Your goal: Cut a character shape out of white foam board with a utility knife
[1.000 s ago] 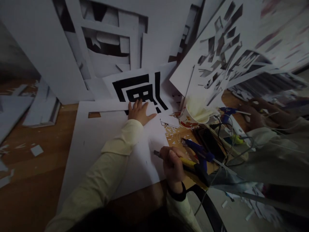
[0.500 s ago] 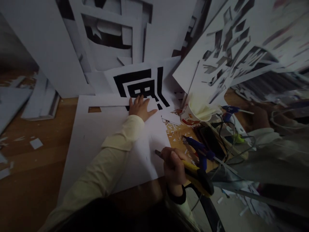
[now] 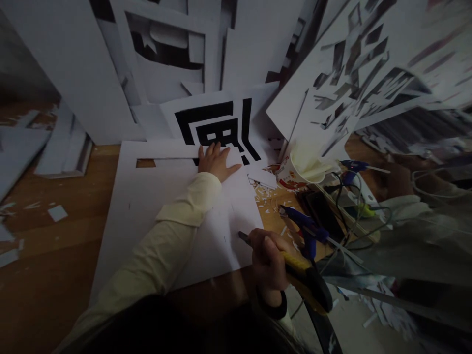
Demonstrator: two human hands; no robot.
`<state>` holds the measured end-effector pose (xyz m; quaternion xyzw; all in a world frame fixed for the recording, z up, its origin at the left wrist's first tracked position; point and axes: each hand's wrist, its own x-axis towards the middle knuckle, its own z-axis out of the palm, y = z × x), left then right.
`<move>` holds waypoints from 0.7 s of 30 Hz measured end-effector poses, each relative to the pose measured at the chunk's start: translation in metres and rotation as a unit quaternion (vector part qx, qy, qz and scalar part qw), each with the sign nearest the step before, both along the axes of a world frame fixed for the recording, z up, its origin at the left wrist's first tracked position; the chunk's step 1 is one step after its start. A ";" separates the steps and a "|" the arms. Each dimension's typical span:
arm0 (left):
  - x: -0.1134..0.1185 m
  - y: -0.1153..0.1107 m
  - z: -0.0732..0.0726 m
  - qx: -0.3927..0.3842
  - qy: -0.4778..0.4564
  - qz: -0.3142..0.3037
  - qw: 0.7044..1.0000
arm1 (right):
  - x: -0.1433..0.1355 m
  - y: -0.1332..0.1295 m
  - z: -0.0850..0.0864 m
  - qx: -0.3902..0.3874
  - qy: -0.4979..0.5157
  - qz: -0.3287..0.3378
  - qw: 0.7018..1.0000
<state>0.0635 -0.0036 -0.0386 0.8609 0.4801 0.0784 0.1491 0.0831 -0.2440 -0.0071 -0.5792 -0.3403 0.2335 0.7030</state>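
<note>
My left hand [image 3: 217, 162] lies flat with spread fingers on the upper part of a white foam-like board [image 3: 147, 211]. A narrow slot and a small rectangular cut-out show in the board to the left of that hand. Just beyond the fingertips, a white sheet with a bold black pattern [image 3: 204, 112] lies at the board's far edge. My right hand [image 3: 269, 255] is closed round a yellow-and-black utility knife [image 3: 300, 270]. The blade points left over the board's lower right part; whether it touches the board I cannot tell.
Large cut white panels [image 3: 250, 54] lean at the back. On the right are a paper cup [image 3: 295, 172] with pale sticks, a blue glue gun [image 3: 304, 223], a dark phone [image 3: 324, 214] and cables. White scraps [image 3: 58, 213] litter the table. Another person's sleeve [image 3: 405, 209] is at far right.
The view has shifted slightly. My right hand, with the knife, sits a little lower and farther right. My left hand keeps its place on the board.
</note>
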 end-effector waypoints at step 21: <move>-0.001 0.001 0.000 -0.004 0.001 -0.001 1.000 | 0.006 0.008 0.008 -0.100 -0.027 -0.027 0.994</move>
